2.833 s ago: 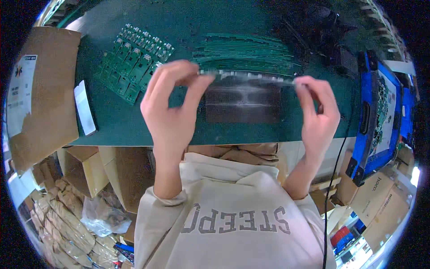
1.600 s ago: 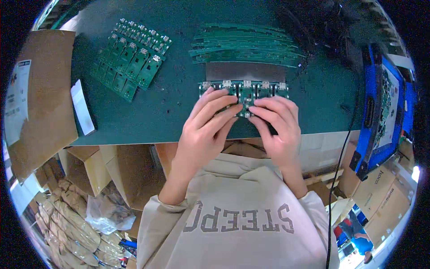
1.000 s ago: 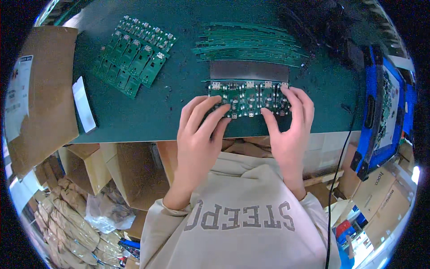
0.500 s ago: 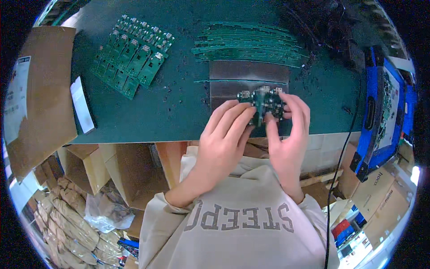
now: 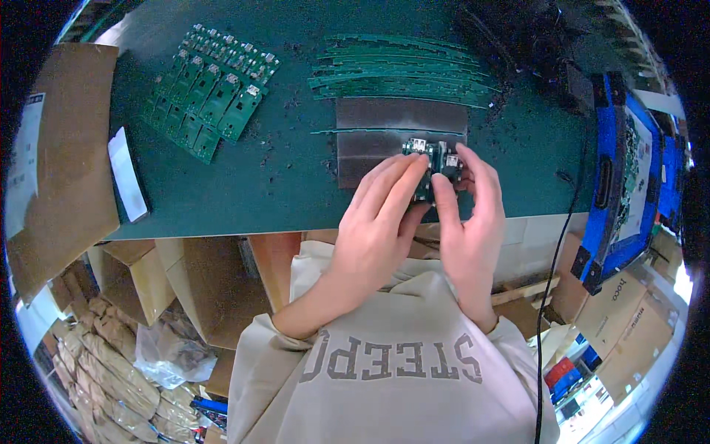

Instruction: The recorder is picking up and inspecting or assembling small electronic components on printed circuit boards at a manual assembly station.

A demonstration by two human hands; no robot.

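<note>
Between my two hands are small green circuit boards with silver connectors, held just above the near part of a dark flat plate [image 5: 370, 148]. My left hand [image 5: 381, 203] has its fingers closed on a circuit board [image 5: 419, 148], fingertips over its face. On the other side, my right hand [image 5: 473, 207] grips a circuit board [image 5: 451, 164] between thumb and fingers. How many boards are there, and whether they are still joined, I cannot tell; the fingers cover much of them. A thin green strip [image 5: 370, 132] lies across the plate beyond my hands.
Many narrow green strips [image 5: 399, 70] lie beyond the plate. Panels of circuit boards [image 5: 203, 103] rest at the far left, near a white strip [image 5: 129, 174] and a cardboard box [image 5: 74, 140]. A blue-framed case [image 5: 617, 185] stands at the right, beside a hanging black cable [image 5: 555, 266].
The boards in my hands have turned and come closer together. My right hand's fingers have closed in toward the left hand. The whole view has shifted slightly.
</note>
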